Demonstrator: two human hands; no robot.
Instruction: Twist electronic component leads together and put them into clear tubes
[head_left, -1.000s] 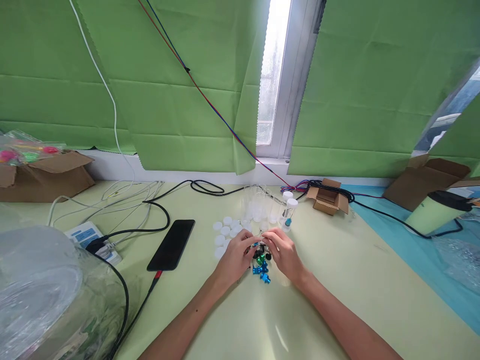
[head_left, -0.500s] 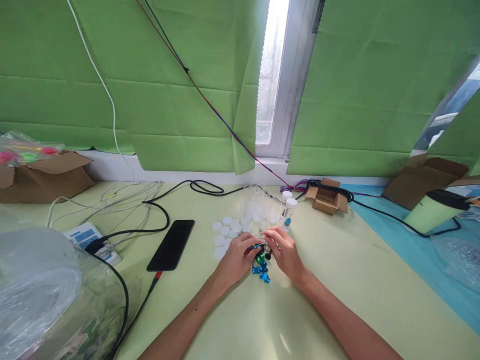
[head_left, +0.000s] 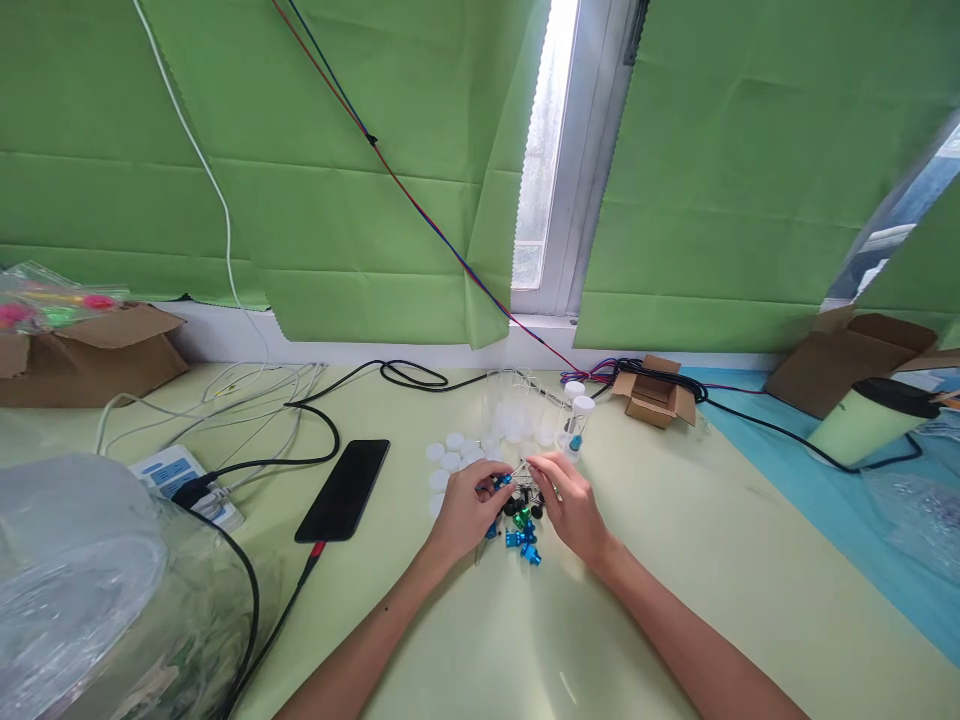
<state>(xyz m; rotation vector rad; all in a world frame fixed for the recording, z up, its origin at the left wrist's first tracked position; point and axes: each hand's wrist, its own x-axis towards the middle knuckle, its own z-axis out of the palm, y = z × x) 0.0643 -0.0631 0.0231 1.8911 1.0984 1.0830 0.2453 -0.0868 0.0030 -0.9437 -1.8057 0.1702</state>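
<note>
My left hand (head_left: 466, 508) is closed in a pinch on a small shiny blue fitting (head_left: 502, 481). Opposite it, the fingertips of my right hand (head_left: 571, 502) pinch the end of a thin silver rod (head_left: 519, 467) whose other end meets the blue fitting. Below and between the hands lies a loose pile: blue fittings (head_left: 529, 554), a green fitting (head_left: 522, 518) and round black pieces (head_left: 514, 507). White round caps (head_left: 436, 452) are spread beyond my left hand, which partly hides them. Clear vials with white lids (head_left: 583, 405) stand behind my right hand; one contains a teal piece.
A black phone (head_left: 343, 490) on a cable lies left, near a white power strip (head_left: 187, 485). A plastic-wrapped roll (head_left: 90, 590) fills the lower left. Behind are a small open carton (head_left: 655, 400) and black cables; a green cup (head_left: 870, 425) stands right.
My left hand has shifted slightly left and turned, showing the blue fitting and rod more openly. Black pieces in the pile are more exposed. My right hand has barely moved.
</note>
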